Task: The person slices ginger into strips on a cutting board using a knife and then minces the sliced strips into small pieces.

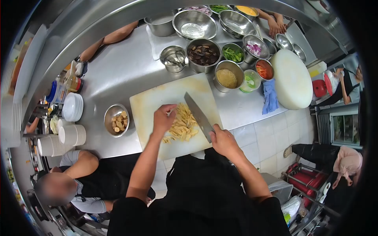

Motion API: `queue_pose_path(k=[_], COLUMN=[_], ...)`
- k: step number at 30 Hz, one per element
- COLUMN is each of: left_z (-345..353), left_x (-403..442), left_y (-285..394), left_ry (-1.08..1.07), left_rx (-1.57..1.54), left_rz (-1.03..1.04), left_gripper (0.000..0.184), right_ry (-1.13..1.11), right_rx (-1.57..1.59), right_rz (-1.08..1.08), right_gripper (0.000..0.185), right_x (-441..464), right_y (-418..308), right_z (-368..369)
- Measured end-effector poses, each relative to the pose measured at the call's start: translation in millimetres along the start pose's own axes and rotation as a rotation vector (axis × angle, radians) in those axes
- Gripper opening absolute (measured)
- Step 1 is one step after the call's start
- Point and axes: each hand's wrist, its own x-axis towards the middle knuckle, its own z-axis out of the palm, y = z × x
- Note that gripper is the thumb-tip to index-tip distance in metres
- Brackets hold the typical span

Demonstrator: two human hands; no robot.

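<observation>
A white cutting board (149, 106) lies on the steel counter before me, with a pile of pale yellow sliced pieces (183, 124) on it. My right hand (225, 141) is closed round the handle of a large knife (199, 117), whose blade lies just right of the pile. At the pile's left edge is my left hand (163, 120), its fingers bent and partly touching the slices; whether it grips any is hidden. A steel bowl (107, 118) with yellowish chunks stands left of the board.
Behind the board stand steel pots (227, 75) and bowls of ingredients. A blue cloth (270, 97) and a thick round white block (291, 78) are at the right. Stacked white bowls (73, 135) stand left. Other people are around the counter, one close at lower left.
</observation>
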Motion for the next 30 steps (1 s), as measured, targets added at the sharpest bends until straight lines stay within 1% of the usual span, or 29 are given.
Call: queue_pose_path(k=[1, 3, 4, 5, 7, 8, 9, 11, 13, 15, 16, 17, 19, 20, 21, 22, 23, 24, 25, 26, 27, 28, 29, 30], left_z=[5, 14, 22, 24, 25, 25, 23, 17, 15, 8, -2, 2, 1, -2, -11, -29, -54, -90, -120, -145, -156, -158, -166, -175], left_x=[-13, -27, -29, -29, -23, -22, -21, -21, -15, -23, -29, -38, -54, -62, -63, -66, -72, -75, -88, -99, -102, -117, -144, -137], left_y=[-4, -13, -14, -18, -17, -20, -19, -17, -18, -18, -10, -24, -17, -14, -2, 30, 76, 121, 162, 204, 229, 244, 260, 294], left_ry=[0.015, 0.277, 0.283, 0.290, 0.175, 0.139, 0.149, 0.102, 0.054, 0.120, 0.071, 0.059, 0.118, 0.174, 0.229, 0.179, 0.126, -0.095, -0.272, -0.367, -0.434, -0.324, -0.380, -0.323], left_rx=[-0.003, 0.061, -0.018, -0.021, 0.165, 0.223, 0.219, 0.291, 0.159, 0.150, 0.129, 0.017, 0.178, 0.201, 0.225, 0.013, -0.201, -0.190, -0.138, -0.093, -0.113, -0.025, 0.145, 0.378], left_rz=[-0.005, 0.345, 0.301, 0.294, 0.444, 0.412, 0.407, 0.327, 0.360, 0.362, 0.293, 0.278, 0.395, 0.381, 0.376, 0.295, 0.200, 0.380, 0.437, 0.564, 0.740, 0.907, 0.779, 0.775], left_gripper=[0.021, 0.021, 0.019, 0.019, 0.020, 0.020, 0.020, 0.018, 0.016, 0.016, 0.018, 0.017, 0.017, 0.020, 0.024, 0.027, 0.031, 0.032, 0.029, 0.025, 0.010, 0.005, 0.014, 0.020], right_ry=[-0.039, -0.079, -0.096, -0.113, -0.103, -0.092, -0.096, -0.100, -0.099, -0.084, -0.108, -0.129, -0.129, -0.130, -0.124, -0.118, -0.122, -0.081, -0.114, -0.124, -0.135, -0.149, -0.158, -0.165], right_rx=[-0.024, -0.050, -0.092, -0.136, -0.172, -0.201, -0.209, -0.199, -0.186, -0.171, -0.136, -0.100, -0.095, -0.100, -0.096, -0.126, -0.161, -0.158, -0.149, -0.150, -0.153, -0.165, -0.172, -0.178], right_rz=[-0.031, -0.067, -0.105, -0.142, -0.172, -0.198, -0.205, -0.168, -0.168, -0.163, -0.119, -0.077, -0.083, -0.099, -0.097, -0.095, -0.088, -0.135, -0.111, -0.137, -0.169, -0.174, -0.158, -0.145], right_gripper=[0.024, 0.023, 0.022, 0.021, 0.020, 0.019, 0.019, 0.019, 0.020, 0.020, 0.021, 0.023, 0.023, 0.024, 0.024, 0.024, 0.025, 0.024, 0.021, 0.021, 0.022, 0.022, 0.022, 0.022], right_x=[5, 14, 18, 21, 29, 31, 33, 33, 32, 29, 25, 24, 21, 21, 22, 21, 17, 16, 14, 15, 16, 16, 15, 16], right_y=[-3, -12, -15, -18, -16, -16, -18, -22, -23, -26, -30, -31, -27, -25, -25, -24, -22, -15, -21, -19, -17, -20, -24, -26], right_z=[2, 6, 7, 9, 14, 15, 12, 7, 7, 2, -3, -5, -3, -2, -2, -1, 1, 6, 4, 7, 10, 11, 11, 12])
